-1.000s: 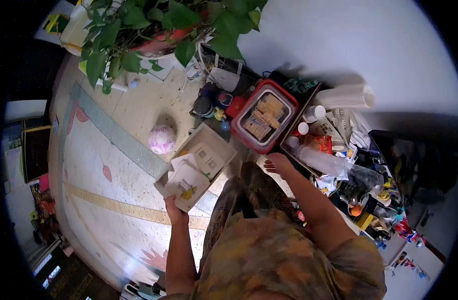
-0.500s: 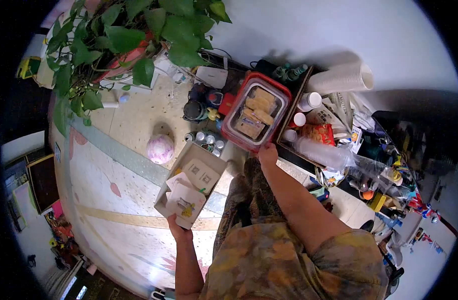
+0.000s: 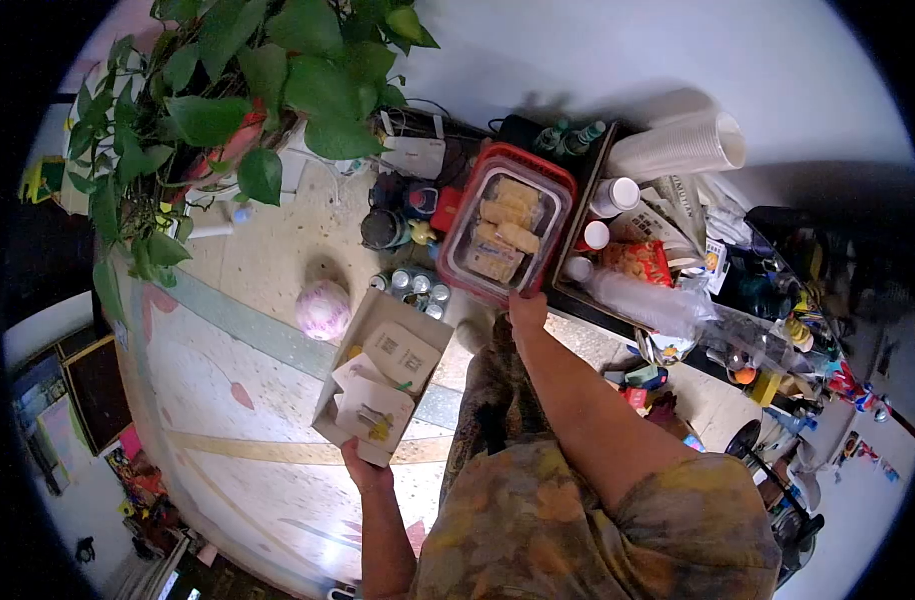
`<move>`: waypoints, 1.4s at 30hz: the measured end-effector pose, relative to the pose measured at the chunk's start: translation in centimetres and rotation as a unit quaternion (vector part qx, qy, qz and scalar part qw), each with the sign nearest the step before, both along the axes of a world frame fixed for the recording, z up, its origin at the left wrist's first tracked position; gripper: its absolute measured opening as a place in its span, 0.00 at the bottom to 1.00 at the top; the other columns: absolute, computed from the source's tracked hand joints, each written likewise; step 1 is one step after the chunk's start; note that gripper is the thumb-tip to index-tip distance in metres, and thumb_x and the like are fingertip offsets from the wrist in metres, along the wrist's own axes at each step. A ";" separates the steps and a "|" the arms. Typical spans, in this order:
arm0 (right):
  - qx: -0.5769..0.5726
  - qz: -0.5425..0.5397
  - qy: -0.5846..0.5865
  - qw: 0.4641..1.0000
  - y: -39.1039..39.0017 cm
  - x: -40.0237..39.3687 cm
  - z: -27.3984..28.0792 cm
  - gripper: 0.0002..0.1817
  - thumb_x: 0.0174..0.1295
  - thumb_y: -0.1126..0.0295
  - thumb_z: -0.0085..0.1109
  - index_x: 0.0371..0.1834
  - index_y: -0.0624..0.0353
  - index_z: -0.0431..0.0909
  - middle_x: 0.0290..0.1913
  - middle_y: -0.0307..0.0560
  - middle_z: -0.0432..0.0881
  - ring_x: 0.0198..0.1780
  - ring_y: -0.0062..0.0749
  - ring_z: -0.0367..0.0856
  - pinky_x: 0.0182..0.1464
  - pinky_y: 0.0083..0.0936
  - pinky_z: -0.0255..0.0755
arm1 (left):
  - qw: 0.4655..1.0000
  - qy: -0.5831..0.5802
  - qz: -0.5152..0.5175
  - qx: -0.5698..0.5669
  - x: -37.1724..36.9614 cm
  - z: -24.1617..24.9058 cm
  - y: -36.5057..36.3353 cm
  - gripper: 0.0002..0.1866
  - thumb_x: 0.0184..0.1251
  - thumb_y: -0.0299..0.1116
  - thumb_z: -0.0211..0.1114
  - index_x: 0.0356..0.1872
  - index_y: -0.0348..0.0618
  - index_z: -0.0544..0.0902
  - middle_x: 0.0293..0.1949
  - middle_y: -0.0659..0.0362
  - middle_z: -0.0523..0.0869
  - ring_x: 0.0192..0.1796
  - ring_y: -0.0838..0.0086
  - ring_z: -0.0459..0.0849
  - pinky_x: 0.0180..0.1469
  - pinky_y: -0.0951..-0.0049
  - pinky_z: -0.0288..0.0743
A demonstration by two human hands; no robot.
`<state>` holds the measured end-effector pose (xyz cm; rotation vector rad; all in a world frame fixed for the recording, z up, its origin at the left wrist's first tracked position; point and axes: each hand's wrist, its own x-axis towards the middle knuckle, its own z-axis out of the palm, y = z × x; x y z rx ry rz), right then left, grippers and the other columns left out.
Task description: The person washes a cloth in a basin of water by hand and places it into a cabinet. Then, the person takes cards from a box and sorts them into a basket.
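Observation:
My left hand (image 3: 369,470) grips the lower edge of an open cardboard box (image 3: 433,345), its fingers out of sight underneath. Inside the box lie cards (image 3: 375,410) with printed drawings and a pale sheet with square codes (image 3: 402,355). At the near corner of a red-rimmed plastic container (image 3: 458,277), my right hand (image 3: 528,312) is closed on the rim. Wrapped snacks (image 3: 508,222) sit inside that container, in a clear inner tray. Its fingertips are partly hidden.
To the right, a dark crate (image 3: 568,270) holds white bottles, a red packet (image 3: 638,262) and papers, with stacked paper cups (image 3: 678,147) above. Several cans (image 3: 413,287) and a pink-white ball (image 3: 324,310) are on the floor. A leafy plant (image 3: 248,90) hangs at upper left.
The view has shifted slightly. Both hands keep their hold on the box and the container, with little other visible movement.

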<state>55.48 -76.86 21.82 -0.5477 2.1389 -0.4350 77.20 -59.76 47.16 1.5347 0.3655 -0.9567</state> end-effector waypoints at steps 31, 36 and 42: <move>0.035 0.016 -0.391 0.920 0.2 -2.9 5.9 0.13 0.51 0.69 0.52 0.37 0.65 0.69 0.30 0.47 0.75 0.23 0.34 0.76 0.23 0.27 0.74 | 0.998 0.007 -0.051 -0.029 1.4 0.0 -1.3 0.25 0.49 0.37 0.50 0.51 0.40 0.65 0.46 0.54 0.73 0.50 0.63 0.72 0.52 0.62 0.66; -0.035 -0.004 -0.465 0.884 3.5 -6.6 11.8 0.17 0.53 0.71 0.49 0.46 0.63 0.64 0.35 0.47 0.75 0.27 0.34 0.76 0.28 0.28 0.74 | 0.996 -0.006 -0.069 -0.049 1.9 0.0 -1.5 0.29 0.50 0.38 0.47 0.56 0.40 0.59 0.51 0.52 0.68 0.54 0.62 0.67 0.54 0.61 0.64; -0.012 -0.023 -0.416 0.909 4.9 -9.4 17.5 0.17 0.57 0.69 0.47 0.49 0.61 0.61 0.41 0.48 0.74 0.30 0.35 0.77 0.31 0.30 0.73 | 0.993 0.017 -0.082 -0.079 2.3 0.0 -1.8 0.29 0.50 0.38 0.47 0.56 0.40 0.58 0.52 0.52 0.68 0.55 0.62 0.67 0.54 0.61 0.64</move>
